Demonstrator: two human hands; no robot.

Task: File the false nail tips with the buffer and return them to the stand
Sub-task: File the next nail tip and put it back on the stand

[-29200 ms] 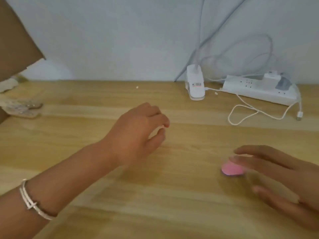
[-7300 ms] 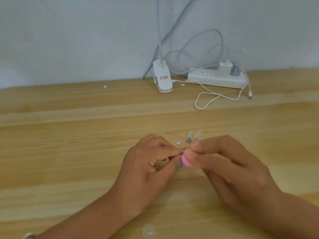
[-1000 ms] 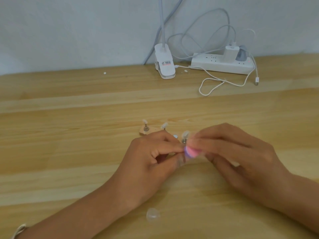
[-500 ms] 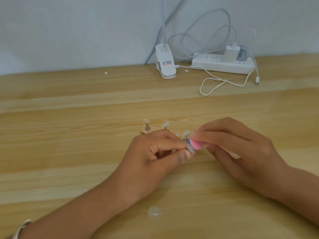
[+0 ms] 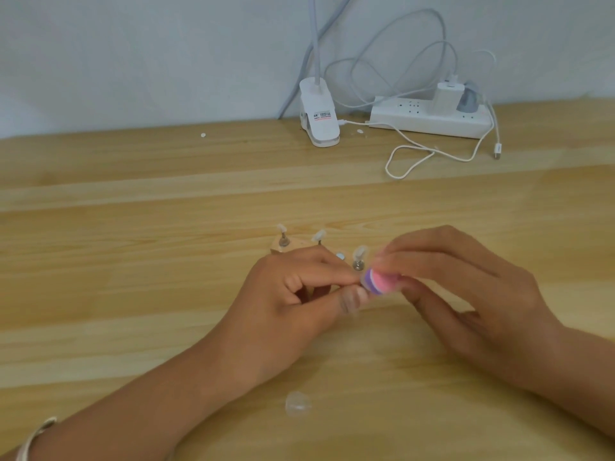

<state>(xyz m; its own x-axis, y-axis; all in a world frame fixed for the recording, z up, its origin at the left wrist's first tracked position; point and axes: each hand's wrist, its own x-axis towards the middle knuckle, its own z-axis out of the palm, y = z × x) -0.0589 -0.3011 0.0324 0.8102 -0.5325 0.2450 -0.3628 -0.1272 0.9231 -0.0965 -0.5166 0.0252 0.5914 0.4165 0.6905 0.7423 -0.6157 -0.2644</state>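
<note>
Slippage is the danger here: the left hand (image 5: 293, 294) pinches what must be a false nail tip, hidden between thumb and forefinger, against the pink-and-purple buffer (image 5: 381, 282) gripped in the right hand (image 5: 466, 294), just in front of the wooden stand (image 5: 283, 248). A hard stroke could flick it onto the table (image 5: 133, 261) beside the loose tip (image 5: 298, 401). A knuckle could also knock the mounted tips (image 5: 360, 251).

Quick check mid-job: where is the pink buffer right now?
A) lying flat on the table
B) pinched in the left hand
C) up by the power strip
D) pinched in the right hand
D: the right hand pinches the pink buffer between fingers and thumb, with its end against the small nail tip that the left hand pinches.
</note>
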